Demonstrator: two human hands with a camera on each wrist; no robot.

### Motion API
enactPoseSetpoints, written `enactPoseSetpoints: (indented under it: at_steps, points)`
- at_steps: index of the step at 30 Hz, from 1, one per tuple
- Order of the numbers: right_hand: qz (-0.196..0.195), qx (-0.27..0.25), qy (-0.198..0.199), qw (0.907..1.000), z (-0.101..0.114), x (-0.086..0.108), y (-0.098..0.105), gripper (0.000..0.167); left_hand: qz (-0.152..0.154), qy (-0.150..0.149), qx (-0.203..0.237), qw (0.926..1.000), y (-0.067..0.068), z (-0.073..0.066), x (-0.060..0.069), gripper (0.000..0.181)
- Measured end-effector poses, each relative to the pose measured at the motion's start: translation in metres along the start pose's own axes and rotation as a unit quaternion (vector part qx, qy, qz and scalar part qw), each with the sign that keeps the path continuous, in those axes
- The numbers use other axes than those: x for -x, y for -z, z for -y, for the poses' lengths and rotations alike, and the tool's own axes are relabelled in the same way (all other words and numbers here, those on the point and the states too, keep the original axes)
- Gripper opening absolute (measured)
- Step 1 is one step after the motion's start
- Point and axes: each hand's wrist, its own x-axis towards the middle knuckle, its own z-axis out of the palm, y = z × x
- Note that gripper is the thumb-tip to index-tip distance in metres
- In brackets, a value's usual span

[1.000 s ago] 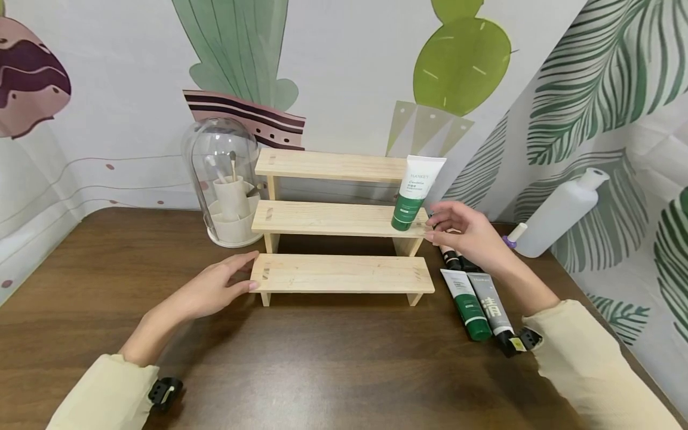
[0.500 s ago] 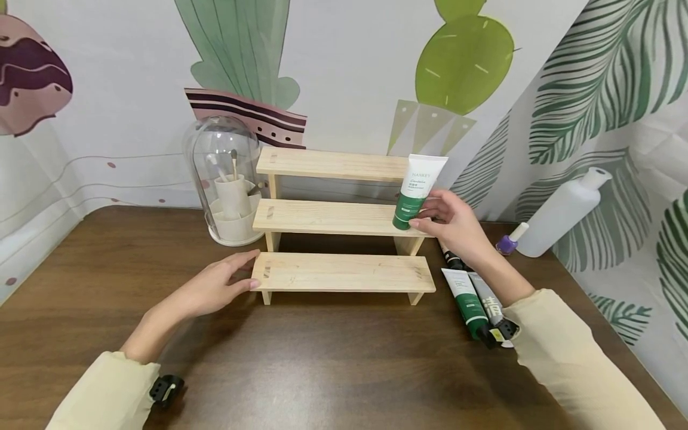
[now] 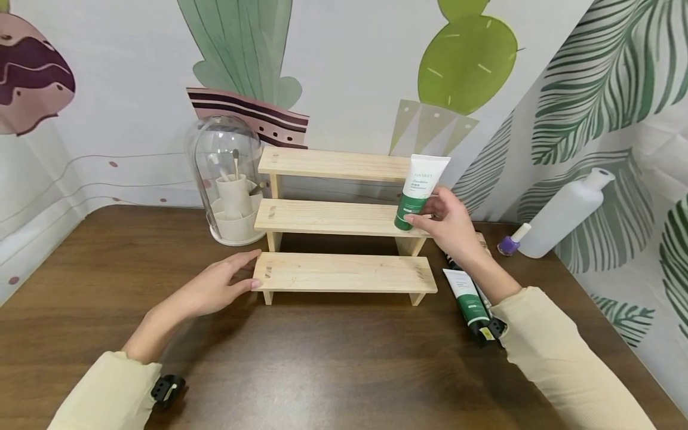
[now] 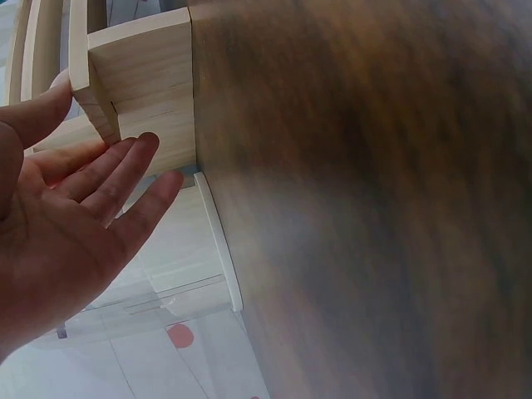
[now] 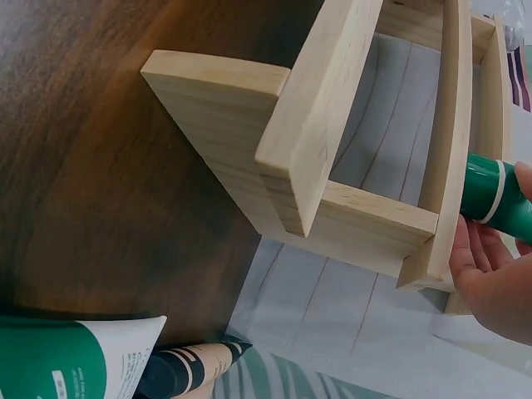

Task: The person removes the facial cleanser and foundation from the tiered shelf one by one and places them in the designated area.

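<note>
A three-tier wooden display shelf [image 3: 344, 273] stands on the table. My left hand [image 3: 215, 289] holds the left end of its bottom tier, thumb at the front corner and forefinger at the back. The other fingers of this hand [image 4: 91, 208] extend loosely in the left wrist view. On the right end of the middle tier, a white-and-green squeeze tube [image 3: 421, 179] stands on its green cap, leaning slightly. My right hand [image 3: 448, 224] grips its lower part, thumb in front and fingers behind. In the right wrist view only the tube's green end [image 5: 482, 187] shows.
A second green-and-white tube [image 3: 466, 301] lies right of the shelf, with other tubes partly hidden under my right arm. Farther right are a purple nail polish bottle [image 3: 507, 243] and a tilted white bottle [image 3: 561, 215]. A clear dome holder [image 3: 223, 179] with brushes stands back left.
My right hand has moved left onto the standing squeeze tube and taken hold of its lower part. The tube has stayed in place. My left hand has kept its hold on the shelf.
</note>
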Motion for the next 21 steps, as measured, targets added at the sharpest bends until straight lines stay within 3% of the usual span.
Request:
enactPoseSetpoints:
  at_steps: [21]
  points:
    - [-0.008, 0.039, -0.015, 0.9991, 0.005, 0.013, 0.009, 0.047, 0.002, 0.002, 0.002, 1.0, 0.0, -0.001, 0.0, 0.056]
